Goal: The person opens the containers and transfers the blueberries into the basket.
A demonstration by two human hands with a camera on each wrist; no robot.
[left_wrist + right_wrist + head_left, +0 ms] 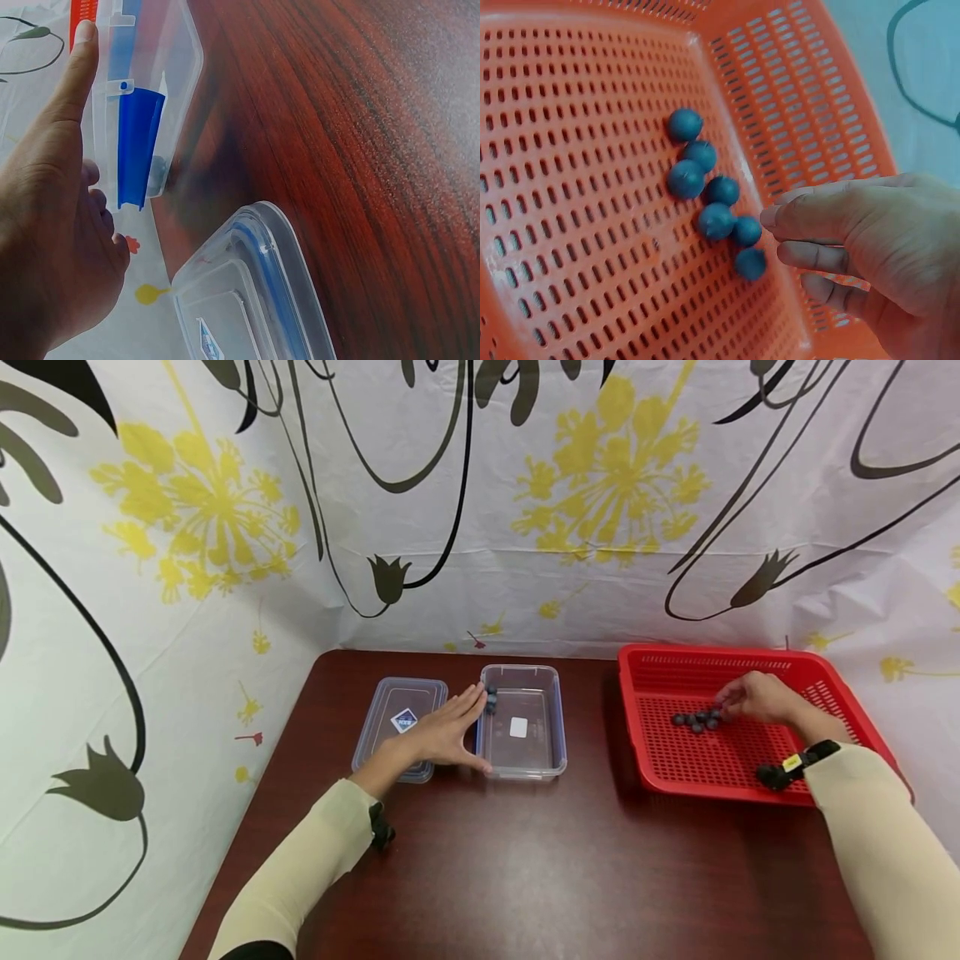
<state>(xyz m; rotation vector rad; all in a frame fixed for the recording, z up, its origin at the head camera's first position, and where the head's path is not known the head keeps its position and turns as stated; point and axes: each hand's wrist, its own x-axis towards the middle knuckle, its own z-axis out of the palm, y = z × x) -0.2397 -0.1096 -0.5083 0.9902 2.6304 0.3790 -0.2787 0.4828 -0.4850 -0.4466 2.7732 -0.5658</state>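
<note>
My left hand (pixel 447 732) rests at the left side of a clear plastic container (pixel 525 763), fingers stretched along its wall and thumb near the front corner. A few blueberries (pixel 491 700) lie inside against that wall. In the left wrist view, a blue clip flap (pixel 139 146) hangs from the container's side below the extended thumb. Over in the red basket (pixel 660 777), my right hand (pixel 761 697) hovers beside several blueberries (pixel 697 720). From the right wrist, its fingers look loosely bent, their tips just apart from the berries (pixel 717 221), with nothing visible between them.
A clear lid (pixel 382 714) with a blue-and-white sticker lies left of the container, partly under the left forearm. All stand on a dark wooden table (pixel 510 868). Patterned cloth (pixel 480 510) hangs behind the table and at its left.
</note>
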